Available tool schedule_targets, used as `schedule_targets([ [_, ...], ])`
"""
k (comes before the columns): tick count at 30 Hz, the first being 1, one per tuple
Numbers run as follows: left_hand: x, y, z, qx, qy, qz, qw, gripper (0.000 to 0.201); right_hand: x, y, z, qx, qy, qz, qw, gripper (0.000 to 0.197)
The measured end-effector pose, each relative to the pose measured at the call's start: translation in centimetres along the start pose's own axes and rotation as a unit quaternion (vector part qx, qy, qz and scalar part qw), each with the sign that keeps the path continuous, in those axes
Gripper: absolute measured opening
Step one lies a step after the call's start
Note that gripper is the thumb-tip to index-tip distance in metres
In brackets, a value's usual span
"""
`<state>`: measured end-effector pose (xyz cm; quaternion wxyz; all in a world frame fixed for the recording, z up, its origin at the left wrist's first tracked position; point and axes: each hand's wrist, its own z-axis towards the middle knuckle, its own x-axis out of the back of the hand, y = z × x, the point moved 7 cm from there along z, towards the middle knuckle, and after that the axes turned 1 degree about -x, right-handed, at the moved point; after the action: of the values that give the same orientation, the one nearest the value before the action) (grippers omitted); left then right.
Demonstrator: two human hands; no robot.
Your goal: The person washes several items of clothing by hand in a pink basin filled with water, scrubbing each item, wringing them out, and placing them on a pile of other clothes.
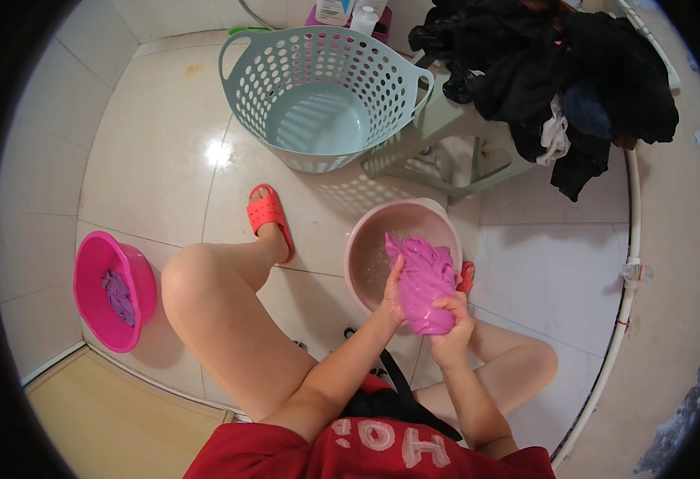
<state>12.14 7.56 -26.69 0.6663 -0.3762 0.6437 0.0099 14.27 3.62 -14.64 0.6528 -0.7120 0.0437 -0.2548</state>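
- Nearest to me, the left hand point(395, 297) has the near left side of a bunched pink cloth point(427, 279), thumb lying along it; its other fingers are mostly behind the fabric, so I can't tell how tightly they close.
- The right hand point(454, 329) grips the lower right of the same bundle, digits folded over the edge. The space inside this grip is narrow and filled with cloth.
- I read the two-sided hold as a way to keep a limp, wet-looking bundle together; one hand would probably let it sag.
- Just below, the pale pink basin point(368, 239) sits between the person's feet, with glints inside that look like water. The cloth is over it, presumably so drips land there and the reach stays short.
- Off to the left, by the knee, a magenta tub point(144, 279) holds a crumpled purple cloth point(118, 297), probably set aside to keep the two pieces apart.
- Farther out, a grey-green stool point(426, 134) bears a heap of dark clothes point(518, 60), likely raised to stay off the tiles.
- Beside the stool, a perforated blue-grey basket point(318, 120) stands with its mouth up, I'd guess for easy dropping-in.
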Motion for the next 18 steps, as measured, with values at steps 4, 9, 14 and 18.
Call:
schedule_targets([
  [4, -0.7, 0.9, 0.1, -0.061, 0.117, 0.043, 0.99, 0.06, 4.1, 3.7, -0.3, -0.107, 0.121, 0.131, 0.978, 0.043],
  [9, -0.3, 1.1, 0.4, -0.067, 0.222, 0.17, 0.958, 0.036, 6.7, 2.4, 0.5, 0.01, -0.017, -0.359, 0.933, 0.041],
  [14, -0.8, -0.1, 0.1, -0.066, 0.208, 0.165, 0.962, 0.028, 5.6, 8.8, 0.6, -0.391, -0.073, 0.3, 0.867, 0.036],
  [18, -5.7, -0.9, -1.0, -0.073, 0.185, 0.212, 0.957, 0.03, 4.8, 12.1, -1.6, -0.42, -0.022, 0.501, 0.756, 0.045],
])
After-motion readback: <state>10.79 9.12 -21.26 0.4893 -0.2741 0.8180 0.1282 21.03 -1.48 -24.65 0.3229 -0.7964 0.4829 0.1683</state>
